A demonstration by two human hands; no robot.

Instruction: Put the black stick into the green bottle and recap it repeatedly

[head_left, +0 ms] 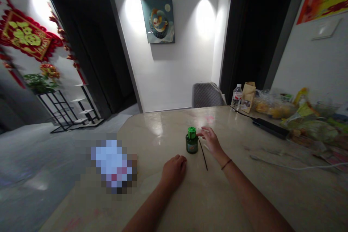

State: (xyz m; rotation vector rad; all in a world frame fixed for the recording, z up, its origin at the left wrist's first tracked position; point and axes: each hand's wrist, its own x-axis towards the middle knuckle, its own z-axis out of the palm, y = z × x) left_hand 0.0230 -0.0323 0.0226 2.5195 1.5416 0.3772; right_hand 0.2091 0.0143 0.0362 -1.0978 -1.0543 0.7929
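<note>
A small dark green bottle with a bright green cap (191,142) stands upright on the beige marble table (217,195). My right hand (210,140) rests just right of it, fingers stretched toward the cap, holding nothing. A thin black stick (203,154) lies on the table below that hand. My left hand (174,170) lies on the table in front of the bottle, fingers curled under in a loose fist, with nothing visible in it.
Along the right side lie a black power strip (269,127), a white cable (293,166), a water bottle (236,98), a paper bag (248,97) and several food bags (274,108). A grey chair (206,95) stands at the far edge. A plant stand (59,110) stands left.
</note>
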